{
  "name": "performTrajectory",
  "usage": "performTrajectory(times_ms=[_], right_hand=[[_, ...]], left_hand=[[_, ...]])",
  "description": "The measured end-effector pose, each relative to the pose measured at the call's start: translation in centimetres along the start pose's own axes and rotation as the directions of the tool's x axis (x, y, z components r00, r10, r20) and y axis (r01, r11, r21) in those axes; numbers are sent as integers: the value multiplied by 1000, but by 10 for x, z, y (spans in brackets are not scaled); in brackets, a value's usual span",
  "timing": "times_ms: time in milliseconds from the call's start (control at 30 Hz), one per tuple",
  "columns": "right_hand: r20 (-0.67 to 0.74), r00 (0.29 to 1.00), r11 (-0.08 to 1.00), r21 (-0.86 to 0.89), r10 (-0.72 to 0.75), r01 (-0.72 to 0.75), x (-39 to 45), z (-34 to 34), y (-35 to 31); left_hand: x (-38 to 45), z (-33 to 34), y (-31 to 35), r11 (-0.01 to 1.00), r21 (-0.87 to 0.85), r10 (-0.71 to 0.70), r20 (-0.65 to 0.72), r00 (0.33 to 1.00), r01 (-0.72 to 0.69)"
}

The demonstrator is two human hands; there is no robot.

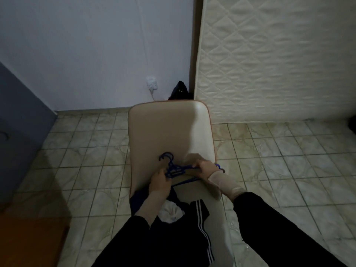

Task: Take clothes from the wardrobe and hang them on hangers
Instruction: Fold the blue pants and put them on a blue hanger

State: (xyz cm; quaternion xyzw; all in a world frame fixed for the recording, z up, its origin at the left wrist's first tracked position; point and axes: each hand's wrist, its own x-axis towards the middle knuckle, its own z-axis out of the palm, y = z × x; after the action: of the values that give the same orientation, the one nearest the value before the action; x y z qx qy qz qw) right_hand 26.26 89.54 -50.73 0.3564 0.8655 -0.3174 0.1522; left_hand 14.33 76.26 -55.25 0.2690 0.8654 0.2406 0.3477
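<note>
A person leans over a cream padded chair with an orange-brown piped edge, standing on a tiled floor. Both hands work at a bunch of blue plastic hangers lying on the chair's surface, their hooks curling up toward the far end.

The left hand has its fingers curled round the near side of the bunch, close under the hooks. The right hand grips the hangers' arm on the other side, fingers wrapped over the blue plastic; a blue tip pokes out past its wrist. How many hangers are in the bunch cannot be told, since they overlap and the picture is blurred.

Nearer the camera, a dark garment with 3 white stripes lies across the chair, touching the left forearm. A crumpled white cloth sits on top of it, between the forearms. Both arms wear black sleeves pushed back over pale undersleeves.

Behind the chair, a quilted cream mattress stands upright against the wall. A white wall socket with a cable plugged in sits low on the pale wall, and a black object is wedged in the corner beside the mattress.
</note>
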Motion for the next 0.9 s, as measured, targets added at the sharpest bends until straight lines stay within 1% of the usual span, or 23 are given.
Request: performTrajectory(times_ms=[67,200,300,367,467,533,600,667,767,833,900], right_hand=[[60,998,1000,5,1,-1,13,25,7],[164,986,999,12,30,-32,36,82,18],[237,971,998,25,43,-50,53,126,25],[267,963,997,39,48,-61,65,151,25],[282,957,991,94,61,-91,84,181,21],[268,959,979,155,89,-134,96,196,16],[248,962,968,191,114,-163,106,207,13],[203,969,966,187,137,-176,116,215,13],[135,975,964,179,175,-198,124,219,15],[100,970,954,184,221,-236,122,216,17],[44,965,947,183,260,-263,119,210,18]], left_hand=[[8,13,-18,1000,13,-22,30,999,22],[24,38,-57,973,215,-108,110,988,82],[30,57,-81,949,296,-153,125,980,110],[35,67,-96,934,330,-166,67,984,135],[42,76,-116,907,361,-192,-103,976,216],[47,79,-127,914,322,-187,-210,960,248],[52,78,-135,924,270,-197,-270,942,271],[56,77,-142,906,313,-195,-291,937,286],[61,71,-146,887,381,-137,-323,936,261],[60,68,-147,893,387,-98,-329,939,229],[59,63,-146,920,347,-70,-318,946,185]])
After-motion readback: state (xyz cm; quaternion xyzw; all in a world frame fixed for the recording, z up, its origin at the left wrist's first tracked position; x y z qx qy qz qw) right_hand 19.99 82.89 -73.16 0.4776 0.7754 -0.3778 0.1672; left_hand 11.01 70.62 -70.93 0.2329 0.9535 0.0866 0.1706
